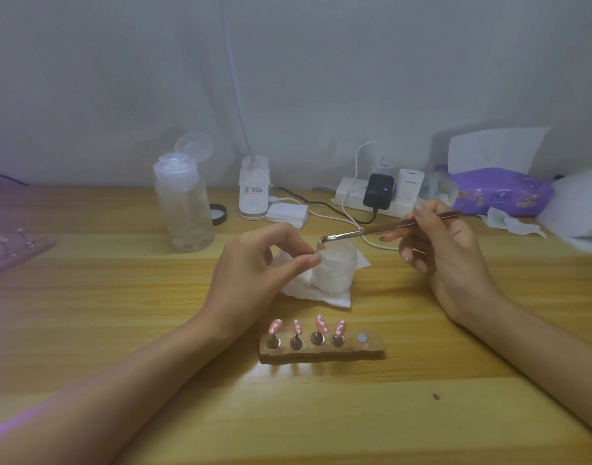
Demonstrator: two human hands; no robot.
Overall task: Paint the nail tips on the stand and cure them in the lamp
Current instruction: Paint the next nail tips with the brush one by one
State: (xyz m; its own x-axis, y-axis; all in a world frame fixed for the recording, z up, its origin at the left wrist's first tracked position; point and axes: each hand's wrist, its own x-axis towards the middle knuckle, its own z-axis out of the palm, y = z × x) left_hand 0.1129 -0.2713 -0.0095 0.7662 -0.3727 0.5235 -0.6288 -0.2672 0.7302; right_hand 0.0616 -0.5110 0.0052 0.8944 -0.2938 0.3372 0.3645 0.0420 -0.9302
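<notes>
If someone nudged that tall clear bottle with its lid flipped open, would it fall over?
Probably, if pushed near the top: the bottle is tall and narrow. It looks mostly empty, so it is likely light. With the cap open, whatever remains might spill.

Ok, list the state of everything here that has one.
Bottle, cap flipped open.
Jar, lid off.
Stand, four tips on, last slot bare.
Brush, in right hand, bristles at fifth tip.
Left hand, pinches fifth tip above Jar.
Charger, plugged in, light on.
</notes>
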